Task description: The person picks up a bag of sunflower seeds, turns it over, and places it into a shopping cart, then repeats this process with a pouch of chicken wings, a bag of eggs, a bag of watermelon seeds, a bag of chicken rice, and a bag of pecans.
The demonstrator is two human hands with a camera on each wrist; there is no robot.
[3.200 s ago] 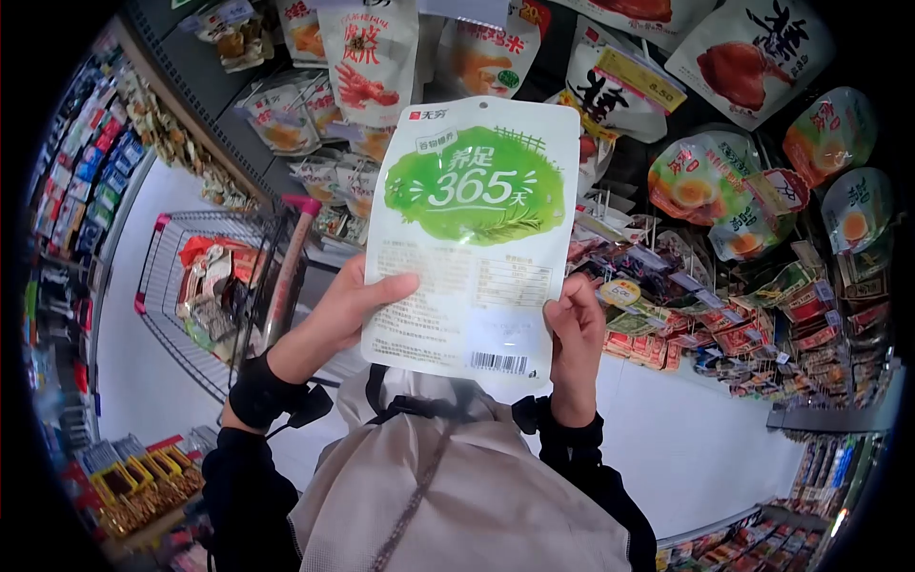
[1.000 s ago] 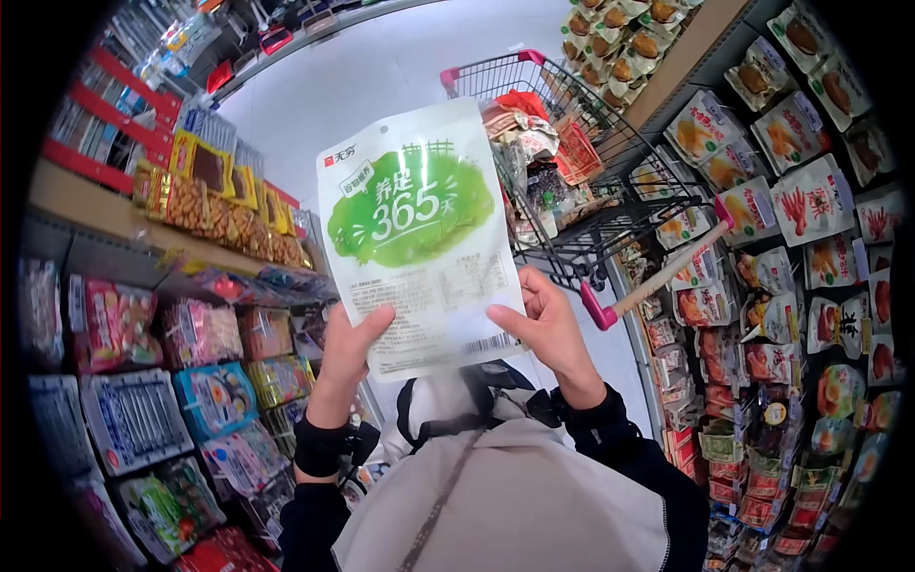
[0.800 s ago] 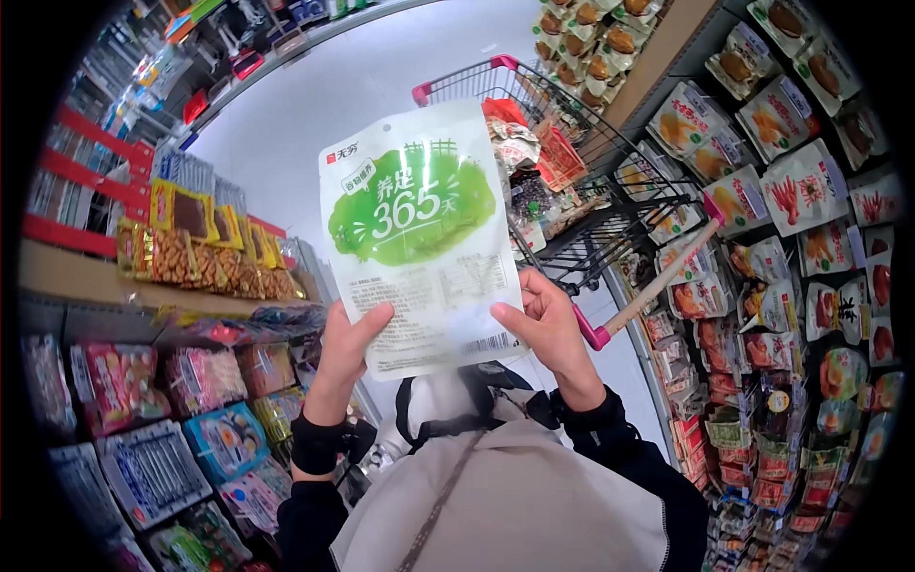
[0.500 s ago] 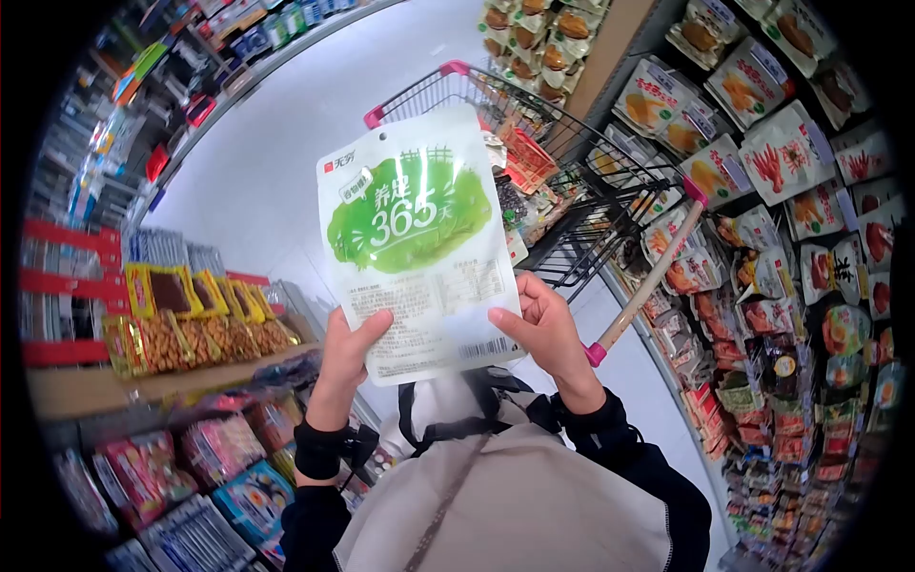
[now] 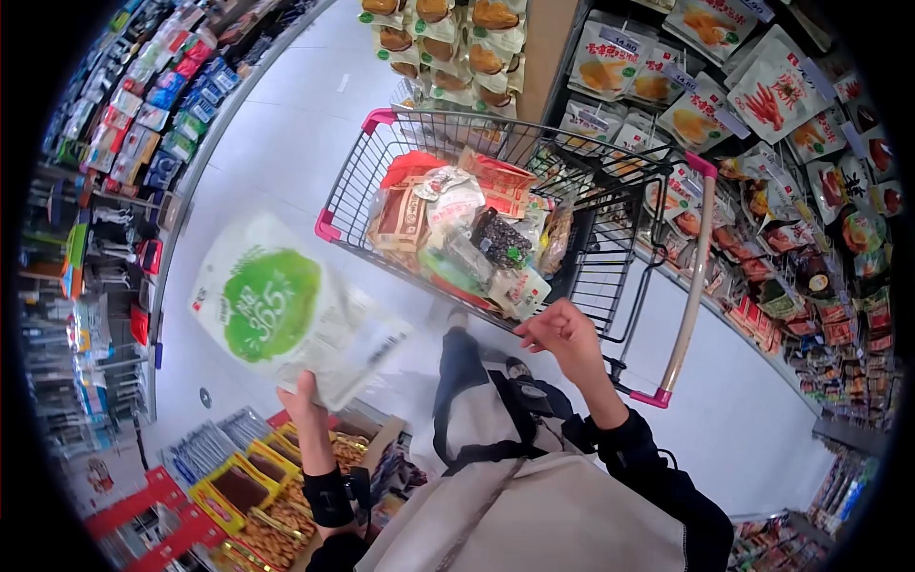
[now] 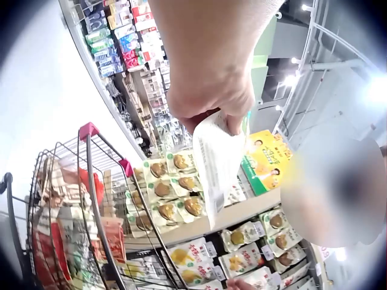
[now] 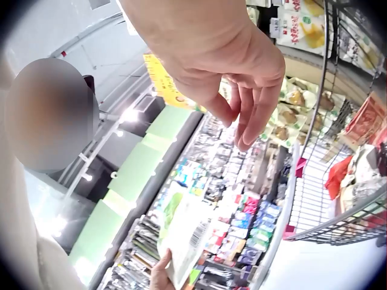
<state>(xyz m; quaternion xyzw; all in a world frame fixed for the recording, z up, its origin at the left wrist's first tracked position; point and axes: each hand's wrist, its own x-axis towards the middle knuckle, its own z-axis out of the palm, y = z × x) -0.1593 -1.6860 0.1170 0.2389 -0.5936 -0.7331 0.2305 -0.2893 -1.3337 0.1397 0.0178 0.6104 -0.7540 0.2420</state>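
Observation:
My left hand (image 5: 307, 412) grips a white food pouch (image 5: 276, 305) with a green patch and "365" by its lower edge, out to the left of the body. In the left wrist view, the pouch (image 6: 217, 160) hangs below the fingers, seen nearly edge-on. The right hand (image 5: 570, 348) holds nothing. It hovers near the side of a shopping cart (image 5: 703, 257), its fingers loosely bent. The right wrist view shows these fingers (image 7: 245, 124) hanging down, with the pouch (image 7: 181, 241) farther away in the other hand.
Several packaged goods (image 5: 457, 205) lie in the cart basket. Snack pouches (image 5: 777, 91) hang on racks at the right. A shelf of yellow-and-gold packets (image 5: 238, 486) is at lower left. White floor (image 5: 276, 143) runs between the shelves.
Both hands held the pouch in front of the body; now the right hand has let go, and the left has carried it leftward. The view has turned, bringing the cart to the centre.

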